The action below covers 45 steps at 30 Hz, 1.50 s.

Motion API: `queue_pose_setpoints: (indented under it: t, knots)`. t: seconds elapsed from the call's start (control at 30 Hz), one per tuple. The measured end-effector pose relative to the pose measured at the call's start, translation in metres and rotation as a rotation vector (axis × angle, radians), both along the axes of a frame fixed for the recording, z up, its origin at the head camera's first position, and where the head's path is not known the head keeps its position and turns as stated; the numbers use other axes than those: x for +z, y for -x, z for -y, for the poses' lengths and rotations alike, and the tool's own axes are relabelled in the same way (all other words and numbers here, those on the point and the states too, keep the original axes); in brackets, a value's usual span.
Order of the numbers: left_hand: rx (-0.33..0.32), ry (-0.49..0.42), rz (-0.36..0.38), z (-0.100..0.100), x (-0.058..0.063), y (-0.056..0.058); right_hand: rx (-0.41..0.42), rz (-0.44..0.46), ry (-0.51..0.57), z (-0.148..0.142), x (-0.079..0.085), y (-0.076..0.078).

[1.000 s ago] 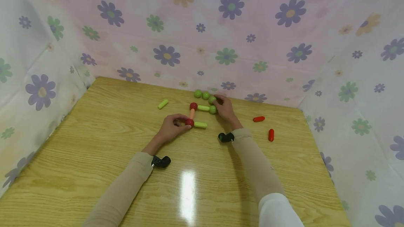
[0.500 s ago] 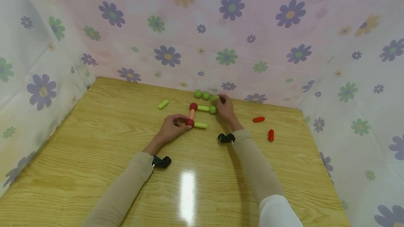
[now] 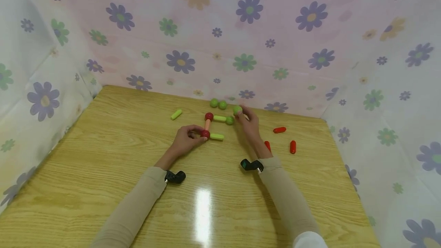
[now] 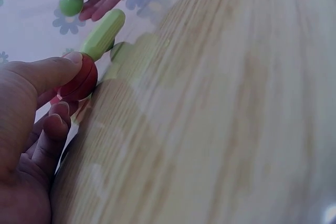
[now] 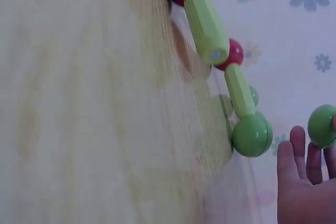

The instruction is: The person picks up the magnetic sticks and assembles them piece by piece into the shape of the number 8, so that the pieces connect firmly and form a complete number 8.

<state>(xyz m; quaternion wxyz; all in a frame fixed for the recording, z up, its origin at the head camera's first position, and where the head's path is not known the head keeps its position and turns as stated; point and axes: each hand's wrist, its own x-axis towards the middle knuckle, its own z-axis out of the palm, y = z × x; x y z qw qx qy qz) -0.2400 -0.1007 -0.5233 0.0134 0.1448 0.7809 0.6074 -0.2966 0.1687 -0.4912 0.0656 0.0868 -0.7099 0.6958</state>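
Observation:
My left hand (image 3: 185, 139) pinches the near red ball (image 3: 205, 134) of a joined toy figure lying on the table. From that ball an orange rod (image 3: 207, 125) runs back to a second red ball (image 3: 209, 116), and a yellow-green rod (image 3: 217, 137) points right. Another yellow-green rod (image 3: 219, 118) links the far red ball to a green ball (image 3: 229, 120). Just right of this corner, my right hand (image 3: 249, 125) holds a separate green ball (image 3: 237, 110) by thumb and fingers. In the right wrist view the held green ball (image 5: 321, 126) is apart from the figure.
Two loose green balls (image 3: 222, 105) sit by the back edge. A loose yellow-green rod (image 3: 176, 115) lies at the left. Red rods (image 3: 280, 129) lie to the right, one of them partly behind my right wrist. Flowered cloth (image 3: 206, 41) rises behind the wooden table (image 3: 103, 156).
My right hand has drawn the green ball away from the others, to the right. A red rod beside the right wrist has come into view. The left hand keeps its place on the red ball.

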Motion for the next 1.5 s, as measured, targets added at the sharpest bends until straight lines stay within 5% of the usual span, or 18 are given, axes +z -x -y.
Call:
queue_pose_setpoints:
  t: [0.13, 0.33, 0.7, 1.13, 1.5]
  knots:
    - [0.004, -0.003, 0.001, 0.001, 0.000, 0.001, 0.005, 0.163, 0.053, 0.000, 0.000, -0.018]
    - [0.011, 0.003, 0.008, 0.001, 0.000, 0.002, 0.047, 0.289, -0.109, -0.006, -0.006, -0.038]
    - [0.015, -0.004, 0.010, -0.002, 0.001, 0.000, 0.171, 0.273, -0.179, -0.022, -0.017, -0.043]
    - [0.009, 0.007, 0.011, -0.001, 0.000, 0.001, 0.251, 0.273, -0.158, -0.027, -0.017, -0.045]
    - [0.004, -0.005, 0.009, 0.000, 0.002, 0.000, 0.285, 0.259, -0.250, -0.021, -0.017, -0.047]
